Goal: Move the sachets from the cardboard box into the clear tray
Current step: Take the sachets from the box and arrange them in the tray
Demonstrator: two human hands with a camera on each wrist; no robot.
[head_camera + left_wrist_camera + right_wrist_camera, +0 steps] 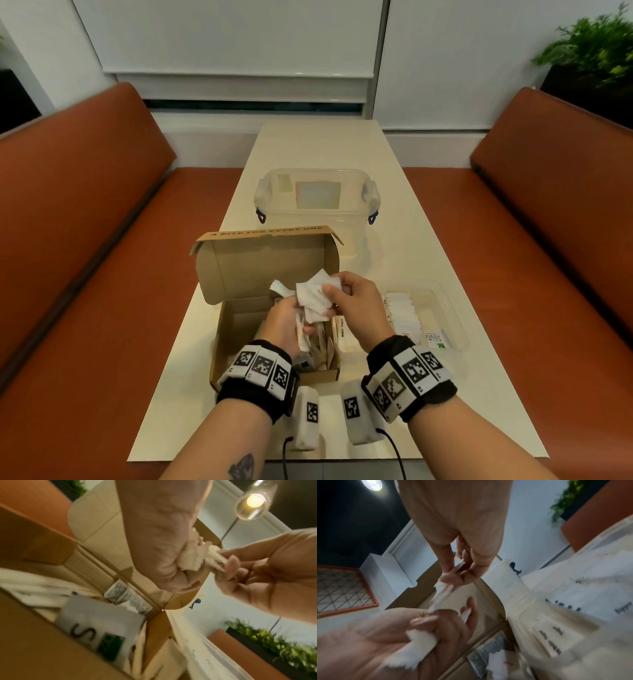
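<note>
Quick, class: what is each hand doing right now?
Left hand: holding white sachets above the box.
Right hand: pinching sachets from the same bunch.

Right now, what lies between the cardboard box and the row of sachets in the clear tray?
In the head view, a white packet printed "White Sugar" stands between the cardboard box and the sachets in the clear tray.

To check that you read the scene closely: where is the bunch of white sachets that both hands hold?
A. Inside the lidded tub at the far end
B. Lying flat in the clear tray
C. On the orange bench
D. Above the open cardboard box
D. The left hand and right hand hold the sachets over the box, short of the tray.
</note>
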